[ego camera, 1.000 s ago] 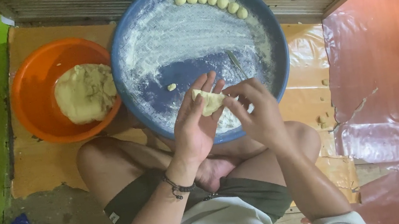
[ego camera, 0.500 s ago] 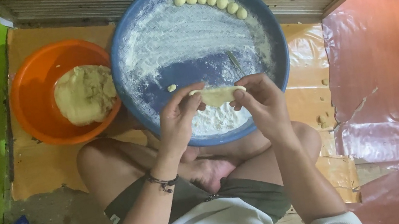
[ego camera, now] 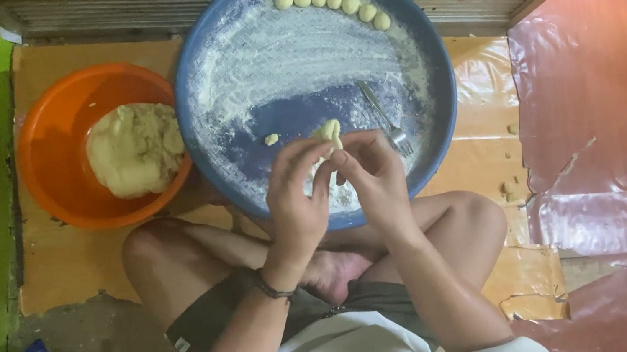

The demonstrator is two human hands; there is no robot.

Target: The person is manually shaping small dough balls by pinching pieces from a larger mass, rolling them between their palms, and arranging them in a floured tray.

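small pale yellow dough piece [ego camera: 329, 131]: pinched above the big round blue floury tray [ego camera: 432, 71] | left hand [ego camera: 296, 200], right hand [ego camera: 376, 182]: fingertips pinch it together | metal fork [ego camera: 384, 117] on tray | orange plastic bowl [ego camera: 51, 177] with dough lump [ego camera: 135, 149], left

Head camera—looking steeply down, close over lap and floor.

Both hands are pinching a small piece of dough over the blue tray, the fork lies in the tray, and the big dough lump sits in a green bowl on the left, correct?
Not quite: the head view shows the big dough lump in an orange bowl, not a green one. The rest holds: left hand and right hand pinch the small dough piece over the blue tray, where the fork lies.
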